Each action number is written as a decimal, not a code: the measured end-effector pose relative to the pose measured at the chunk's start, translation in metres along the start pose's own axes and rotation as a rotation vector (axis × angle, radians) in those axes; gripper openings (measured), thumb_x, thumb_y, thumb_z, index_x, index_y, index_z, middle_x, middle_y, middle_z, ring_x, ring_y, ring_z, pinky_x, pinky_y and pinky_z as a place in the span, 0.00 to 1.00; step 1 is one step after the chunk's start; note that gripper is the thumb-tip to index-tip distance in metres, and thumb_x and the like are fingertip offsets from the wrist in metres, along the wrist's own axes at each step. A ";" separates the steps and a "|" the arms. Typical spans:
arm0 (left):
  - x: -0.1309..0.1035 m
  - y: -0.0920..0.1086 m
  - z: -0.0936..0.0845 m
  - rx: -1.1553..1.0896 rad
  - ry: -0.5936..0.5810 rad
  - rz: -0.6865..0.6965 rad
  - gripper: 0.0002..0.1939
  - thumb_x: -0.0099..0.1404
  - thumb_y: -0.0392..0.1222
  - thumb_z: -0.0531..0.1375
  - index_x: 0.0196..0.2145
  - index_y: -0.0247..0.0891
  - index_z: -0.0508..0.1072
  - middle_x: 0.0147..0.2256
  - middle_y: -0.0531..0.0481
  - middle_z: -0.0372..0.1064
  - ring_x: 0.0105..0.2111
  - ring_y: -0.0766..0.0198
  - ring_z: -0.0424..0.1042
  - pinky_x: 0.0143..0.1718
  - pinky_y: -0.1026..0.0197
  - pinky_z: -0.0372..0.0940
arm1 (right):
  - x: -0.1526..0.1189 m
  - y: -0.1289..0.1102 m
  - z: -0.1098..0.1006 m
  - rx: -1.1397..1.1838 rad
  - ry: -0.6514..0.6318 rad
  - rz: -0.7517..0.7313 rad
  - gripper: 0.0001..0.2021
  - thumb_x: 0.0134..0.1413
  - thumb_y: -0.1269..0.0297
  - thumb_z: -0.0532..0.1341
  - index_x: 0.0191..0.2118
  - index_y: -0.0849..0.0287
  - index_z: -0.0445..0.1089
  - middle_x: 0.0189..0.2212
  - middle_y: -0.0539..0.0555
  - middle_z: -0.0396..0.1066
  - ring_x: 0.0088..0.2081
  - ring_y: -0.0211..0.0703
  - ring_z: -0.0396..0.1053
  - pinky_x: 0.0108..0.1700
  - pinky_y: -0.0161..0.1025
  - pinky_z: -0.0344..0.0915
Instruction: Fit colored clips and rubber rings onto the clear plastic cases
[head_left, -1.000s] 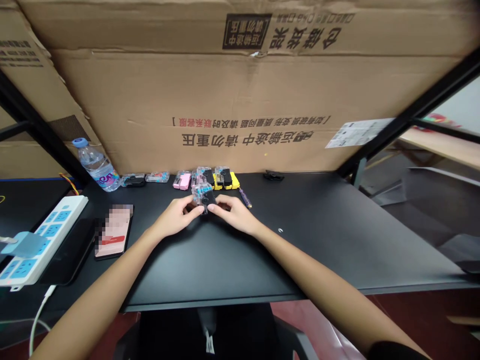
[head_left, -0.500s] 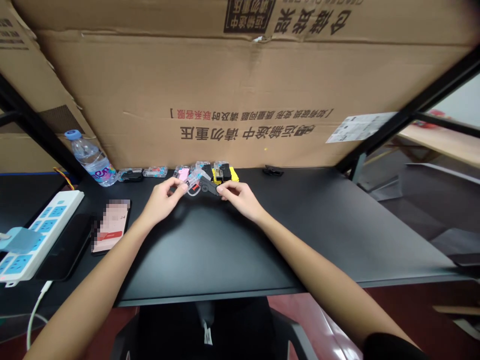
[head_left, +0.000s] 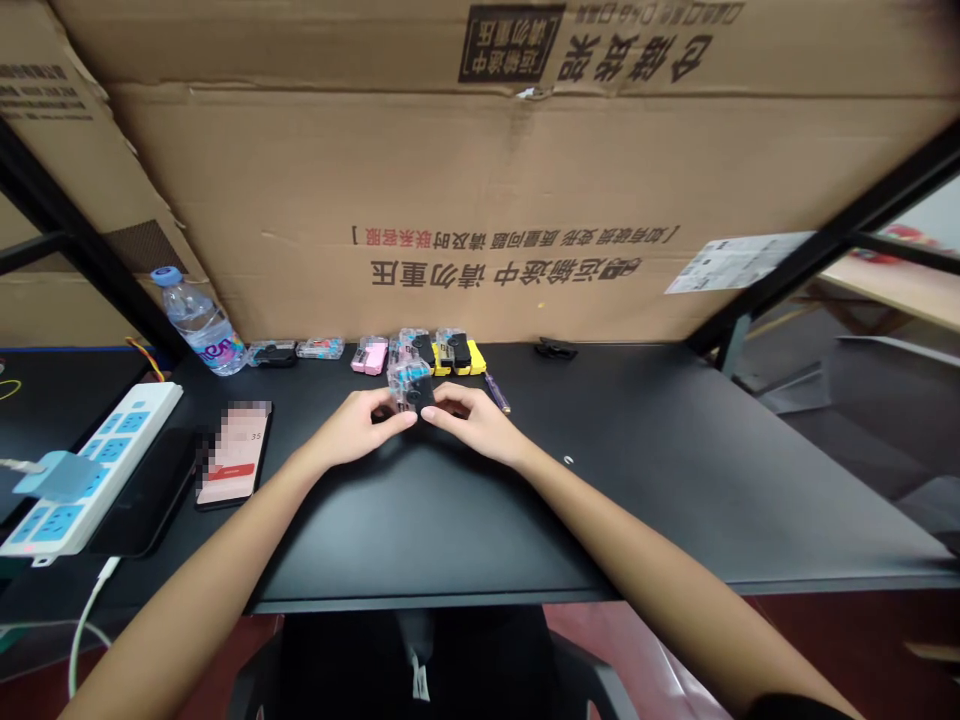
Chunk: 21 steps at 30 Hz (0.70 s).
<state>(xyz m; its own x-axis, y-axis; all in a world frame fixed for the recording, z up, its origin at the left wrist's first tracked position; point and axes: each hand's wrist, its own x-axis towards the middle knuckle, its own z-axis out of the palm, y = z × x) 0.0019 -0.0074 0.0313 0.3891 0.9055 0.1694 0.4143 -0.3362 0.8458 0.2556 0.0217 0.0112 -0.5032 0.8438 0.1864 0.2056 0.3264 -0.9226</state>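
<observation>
My left hand [head_left: 367,428] and my right hand [head_left: 480,422] are both closed on a small folding toy pistol [head_left: 410,380] above the black table. Folded into a compact block, it has a clear shell with blue parts inside and a black section on the right. The left fingers grip its clear left side, while the right thumb and fingers pinch its black lower corner. Just behind it, similar clear-and-black toys [head_left: 454,348] rest on yellow pieces [head_left: 475,358]. A pink one [head_left: 369,355] lies to their left. Beyond my right fingertips is a slim purple screwdriver or pen [head_left: 497,393].
Along the cardboard wall [head_left: 450,180] stand a water bottle [head_left: 201,325], more folded toys [head_left: 320,348] and a black piece [head_left: 556,348]. Left of my arm are a phone [head_left: 238,455], a power strip [head_left: 97,460] and a black slab [head_left: 146,495]. A tiny white bit [head_left: 568,460] lies right.
The toy pistol was stretched open between my hands; now it is folded into a block. My hands have come together and slightly nearer. The purple tool and white bit now show.
</observation>
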 end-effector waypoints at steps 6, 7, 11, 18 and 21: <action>0.001 -0.002 -0.005 -0.025 0.221 0.017 0.17 0.72 0.55 0.63 0.40 0.38 0.80 0.39 0.46 0.82 0.39 0.56 0.77 0.47 0.56 0.69 | 0.001 -0.001 -0.005 0.016 0.169 0.003 0.21 0.60 0.40 0.69 0.37 0.56 0.76 0.36 0.54 0.75 0.37 0.48 0.71 0.43 0.45 0.70; 0.001 -0.002 -0.004 -0.013 0.183 0.014 0.17 0.72 0.55 0.64 0.39 0.38 0.80 0.39 0.47 0.82 0.38 0.57 0.77 0.45 0.56 0.69 | 0.001 -0.001 -0.004 0.001 0.148 -0.003 0.21 0.60 0.40 0.69 0.37 0.56 0.76 0.36 0.54 0.75 0.36 0.47 0.71 0.43 0.45 0.69; 0.000 -0.003 0.002 -0.014 0.018 0.002 0.16 0.70 0.54 0.65 0.39 0.37 0.80 0.34 0.48 0.81 0.34 0.57 0.77 0.40 0.58 0.69 | 0.000 -0.002 -0.002 -0.076 0.025 -0.034 0.21 0.61 0.42 0.69 0.31 0.57 0.72 0.32 0.52 0.71 0.33 0.44 0.68 0.39 0.43 0.67; 0.001 -0.003 -0.005 -0.019 0.148 -0.006 0.18 0.71 0.56 0.65 0.41 0.37 0.81 0.40 0.47 0.82 0.38 0.57 0.77 0.44 0.57 0.70 | 0.001 -0.001 -0.005 -0.017 0.126 -0.009 0.21 0.61 0.41 0.69 0.37 0.57 0.76 0.36 0.54 0.76 0.37 0.46 0.73 0.44 0.44 0.70; 0.001 -0.003 -0.001 -0.038 0.007 -0.016 0.17 0.69 0.56 0.66 0.39 0.37 0.81 0.36 0.48 0.82 0.36 0.56 0.78 0.40 0.58 0.71 | 0.000 -0.003 -0.003 -0.077 0.043 -0.040 0.21 0.61 0.42 0.69 0.35 0.57 0.75 0.34 0.53 0.75 0.35 0.45 0.71 0.40 0.43 0.70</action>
<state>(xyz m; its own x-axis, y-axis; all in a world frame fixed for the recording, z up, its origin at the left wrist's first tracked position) 0.0001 -0.0051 0.0299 0.3770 0.9124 0.1595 0.3884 -0.3121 0.8670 0.2577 0.0224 0.0147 -0.4762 0.8464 0.2384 0.2510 0.3907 -0.8856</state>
